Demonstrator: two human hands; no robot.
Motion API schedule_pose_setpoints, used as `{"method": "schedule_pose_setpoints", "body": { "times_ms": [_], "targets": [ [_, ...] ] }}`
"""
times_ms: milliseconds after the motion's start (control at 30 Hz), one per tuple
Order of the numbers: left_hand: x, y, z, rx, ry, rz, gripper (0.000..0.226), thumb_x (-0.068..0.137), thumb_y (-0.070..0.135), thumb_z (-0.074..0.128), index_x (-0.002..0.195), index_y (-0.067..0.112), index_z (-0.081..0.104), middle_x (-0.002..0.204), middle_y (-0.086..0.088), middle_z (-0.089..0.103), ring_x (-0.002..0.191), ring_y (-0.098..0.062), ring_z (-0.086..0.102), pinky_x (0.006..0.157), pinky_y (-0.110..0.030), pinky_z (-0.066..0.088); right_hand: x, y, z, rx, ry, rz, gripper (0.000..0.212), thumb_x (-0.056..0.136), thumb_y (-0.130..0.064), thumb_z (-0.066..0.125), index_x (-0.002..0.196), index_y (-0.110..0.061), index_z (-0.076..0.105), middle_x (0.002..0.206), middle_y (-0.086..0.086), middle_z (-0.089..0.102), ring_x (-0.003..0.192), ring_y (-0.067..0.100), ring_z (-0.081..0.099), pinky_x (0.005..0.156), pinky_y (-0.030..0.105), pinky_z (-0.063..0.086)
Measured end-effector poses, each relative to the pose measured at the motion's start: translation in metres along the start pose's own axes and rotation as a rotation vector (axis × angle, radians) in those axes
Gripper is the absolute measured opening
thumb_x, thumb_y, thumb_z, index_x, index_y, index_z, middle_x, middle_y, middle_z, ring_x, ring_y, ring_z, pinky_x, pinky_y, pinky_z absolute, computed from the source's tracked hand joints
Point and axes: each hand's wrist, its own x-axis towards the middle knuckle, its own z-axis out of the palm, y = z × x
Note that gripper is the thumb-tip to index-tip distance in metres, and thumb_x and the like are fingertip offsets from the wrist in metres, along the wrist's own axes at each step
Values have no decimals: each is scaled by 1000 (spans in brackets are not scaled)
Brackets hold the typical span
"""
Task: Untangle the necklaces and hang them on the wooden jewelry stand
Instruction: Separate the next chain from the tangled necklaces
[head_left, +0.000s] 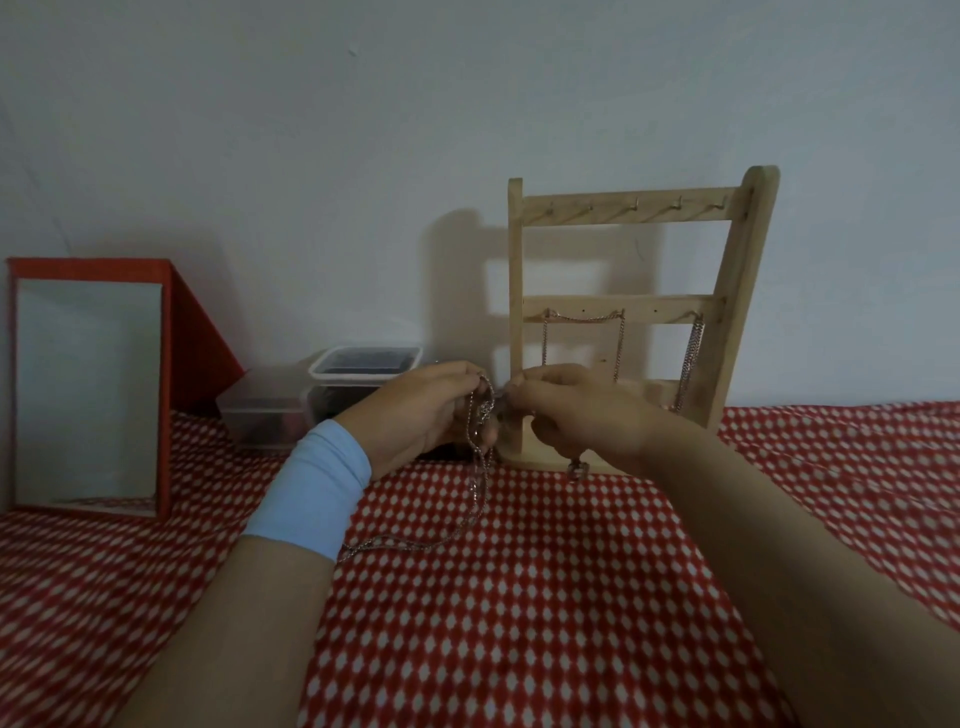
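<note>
Necklaces (480, 441): tangled silver chains, pinched between my left hand (426, 410) and right hand (566, 410), near the foot of the wooden jewelry stand (639, 306); slack trails onto the checked bench (519, 597). Both hands closed on the knot. Risk: pulling apart tightens it; a snagging tail could topple the stand, where two chains hang.

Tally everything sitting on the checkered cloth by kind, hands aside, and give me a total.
Wooden jewelry stand: 1
Necklaces hung on the stand: 2
Tangled chain bundle held by the left hand and right hand, strands uncountable: 1
Clear plastic containers: 2
Red-framed mirror: 1
Total: 7
</note>
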Motion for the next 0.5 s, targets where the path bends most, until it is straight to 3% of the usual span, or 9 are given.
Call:
{"method": "schedule_pose_setpoints", "body": {
  "times_ms": [67, 167, 267, 367, 500],
  "targets": [
    [1, 1, -1, -8, 16, -9, 26, 104, 11, 30, 86, 5, 49, 58, -11, 57, 50, -20, 54, 64, -33, 43, 1, -1, 1, 102, 3, 38, 26, 103, -22, 41, 89, -5, 56, 54, -8, 52, 49, 13, 24, 50, 30, 17],
    [-1, 3, -3, 80, 15, -15, 27, 103, 14, 32, 84, 9, 51, 60, -8, 55, 43, -18, 39, 58, -30, 47, 1, 0, 0, 165, -37, 35, 29, 102, -23, 37, 97, -3, 57, 63, 3, 59, 49, 15, 22, 51, 32, 14],
    [-2, 6, -8, 131, 2, -36, 28, 103, 14, 31, 84, 8, 51, 63, -10, 59, 31, -12, 29, 49, -28, 42, 1, 2, -1, 54, -38, 14, 28, 105, -23, 41, 86, -7, 54, 59, 3, 47, 46, 12, 26, 45, 26, 18],
    [-4, 8, -13, 185, 14, -44, 25, 103, 14, 33, 87, 8, 52, 71, -14, 63, 30, -13, 29, 48, -27, 40, 4, 5, -1, 6, -35, 23, 28, 106, -25, 47, 81, -14, 54, 58, -4, 45, 45, 8, 30, 42, 21, 25],
    [-7, 7, -17, 146, -17, -19, 23, 103, 17, 37, 88, 8, 52, 78, -16, 64, 30, -11, 29, 50, -29, 38, 6, 8, 4, -160, 20, -21, 8, 97, -20, 66, 92, -15, 63, 67, -6, 61, 46, -1, 46, 45, 16, 37]
  ]
}}
